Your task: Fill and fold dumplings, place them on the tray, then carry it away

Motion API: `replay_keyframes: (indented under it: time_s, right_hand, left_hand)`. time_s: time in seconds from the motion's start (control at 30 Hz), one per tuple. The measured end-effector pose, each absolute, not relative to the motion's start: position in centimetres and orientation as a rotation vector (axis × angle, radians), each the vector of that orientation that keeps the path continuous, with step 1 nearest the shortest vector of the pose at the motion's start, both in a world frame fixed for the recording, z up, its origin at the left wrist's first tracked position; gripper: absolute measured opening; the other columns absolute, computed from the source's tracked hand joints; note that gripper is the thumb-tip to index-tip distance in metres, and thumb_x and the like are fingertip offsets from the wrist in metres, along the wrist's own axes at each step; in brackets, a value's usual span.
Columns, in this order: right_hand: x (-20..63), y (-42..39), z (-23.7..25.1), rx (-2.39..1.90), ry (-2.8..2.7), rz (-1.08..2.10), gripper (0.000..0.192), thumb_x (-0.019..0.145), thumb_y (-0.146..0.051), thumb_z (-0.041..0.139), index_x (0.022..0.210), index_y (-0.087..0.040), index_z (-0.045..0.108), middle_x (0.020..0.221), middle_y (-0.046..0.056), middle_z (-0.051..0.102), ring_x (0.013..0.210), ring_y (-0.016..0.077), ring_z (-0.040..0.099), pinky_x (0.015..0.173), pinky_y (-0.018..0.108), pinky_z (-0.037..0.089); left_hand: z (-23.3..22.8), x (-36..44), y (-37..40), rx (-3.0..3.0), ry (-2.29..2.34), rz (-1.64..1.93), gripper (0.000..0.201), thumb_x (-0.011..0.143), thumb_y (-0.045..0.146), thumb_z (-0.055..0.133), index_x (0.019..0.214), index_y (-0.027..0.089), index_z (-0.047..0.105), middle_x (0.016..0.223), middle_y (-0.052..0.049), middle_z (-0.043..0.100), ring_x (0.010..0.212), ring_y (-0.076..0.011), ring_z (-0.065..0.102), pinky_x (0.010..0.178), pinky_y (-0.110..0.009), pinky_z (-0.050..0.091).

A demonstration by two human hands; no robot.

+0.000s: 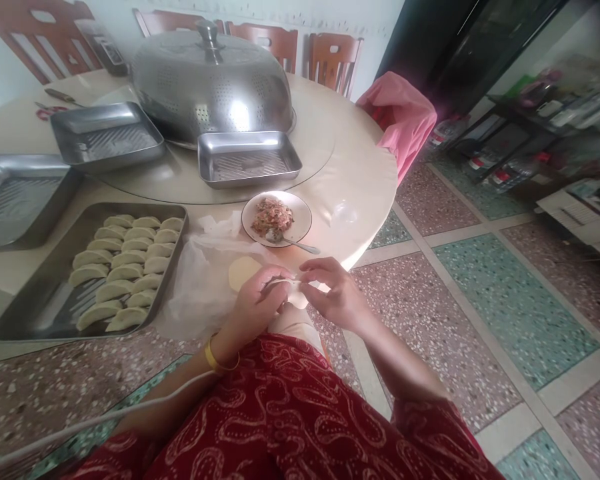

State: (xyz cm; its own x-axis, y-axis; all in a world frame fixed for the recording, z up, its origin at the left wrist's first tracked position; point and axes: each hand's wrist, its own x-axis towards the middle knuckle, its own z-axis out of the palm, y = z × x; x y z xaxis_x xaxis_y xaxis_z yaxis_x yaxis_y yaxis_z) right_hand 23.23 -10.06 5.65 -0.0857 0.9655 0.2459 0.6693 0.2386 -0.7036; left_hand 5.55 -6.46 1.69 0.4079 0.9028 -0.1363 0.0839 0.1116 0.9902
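Between my two hands is a pale dumpling, folded over, its edge pinched by my fingers. My left hand grips it from the left, thumb and fingers closed. From the right, my right hand pinches the same edge. A round dumpling wrapper lies flat on the plastic sheet, just left of my left hand. Beyond my hands stands a plate of minced filling, with a spoon resting in it. Rows of folded dumplings fill much of the metal tray at left.
More metal trays stand on the round table. A large perforated steel dome lid with a knob sits behind them. Wooden chairs line the wall; pink cloth drapes one at right. A white cable runs along my left forearm.
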Motion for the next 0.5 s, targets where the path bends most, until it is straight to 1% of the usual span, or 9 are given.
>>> replay_keyframes:
  time_s: [0.1, 0.2, 0.27, 0.33, 0.4, 0.5]
  right_hand:
    - [23.17, -10.01, 5.89, -1.58, -1.816, 0.517, 0.012, 0.084, -0.02, 0.06, 0.078, -0.019, 0.07, 0.1, 0.009, 0.071, 0.097, 0.023, 0.065, 0.084, 0.041, 0.056]
    - [23.24, -9.93, 5.91, -1.635, -1.782, 0.54, 0.012, 0.083, -0.019, 0.058, 0.076, -0.019, 0.068, 0.098, 0.009, 0.072, 0.095, 0.0236, 0.065, 0.085, 0.043, 0.056]
    - [23.32, -9.91, 5.86, -1.636, -1.767, 0.592, 0.011, 0.082, -0.019, 0.057, 0.076, -0.019, 0.067, 0.097, 0.008, 0.072, 0.097, 0.0235, 0.065, 0.088, 0.043, 0.055]
    - [23.39, -9.92, 5.81, -1.633, -1.754, 0.646, 0.011, 0.082, -0.019, 0.057, 0.076, -0.02, 0.066, 0.097, 0.007, 0.072, 0.099, 0.0231, 0.065, 0.09, 0.043, 0.054]
    - [23.41, -9.96, 5.77, -1.633, -1.737, 0.681, 0.011, 0.082, -0.02, 0.057, 0.077, -0.02, 0.066, 0.097, 0.007, 0.072, 0.1, 0.0228, 0.065, 0.091, 0.042, 0.053]
    - [23.32, -10.11, 5.75, -1.606, -1.707, 0.693, 0.011, 0.083, -0.019, 0.056, 0.078, -0.02, 0.067, 0.097, 0.006, 0.072, 0.099, 0.0215, 0.065, 0.091, 0.041, 0.053]
  left_hand:
    - [1.78, 5.6, -6.47, 1.379, 0.932, 0.774, 0.016, 0.087, 0.03, 0.053, 0.098, 0.02, 0.06, 0.081, 0.002, 0.064, 0.052, -0.0085, 0.054, 0.053, -0.022, 0.047]
    - [1.92, 5.68, -6.35, 1.53, 0.849, 0.789, 0.013, 0.087, 0.027, 0.052, 0.095, 0.02, 0.06, 0.096, -0.002, 0.064, 0.065, -0.0108, 0.059, 0.064, -0.025, 0.05]
    - [1.98, 5.77, -6.22, 1.654, 0.799, 0.796, 0.011, 0.086, 0.024, 0.051, 0.091, 0.019, 0.06, 0.097, -0.003, 0.063, 0.079, -0.0143, 0.062, 0.075, -0.027, 0.051]
    - [2.01, 5.91, -6.11, 1.74, 0.776, 0.8, 0.01, 0.085, 0.022, 0.051, 0.089, 0.02, 0.06, 0.095, -0.002, 0.063, 0.089, -0.0161, 0.061, 0.083, -0.028, 0.049]
    - [2.01, 6.07, -6.02, 1.76, 0.788, 0.779, 0.01, 0.085, 0.022, 0.051, 0.088, 0.02, 0.06, 0.092, -0.002, 0.063, 0.088, -0.0159, 0.06, 0.083, -0.028, 0.048]
    - [2.01, 6.25, -5.98, 1.689, 0.842, 0.731, 0.01, 0.086, 0.024, 0.051, 0.09, 0.02, 0.059, 0.084, 0.0, 0.062, 0.077, -0.0149, 0.06, 0.074, -0.027, 0.048]
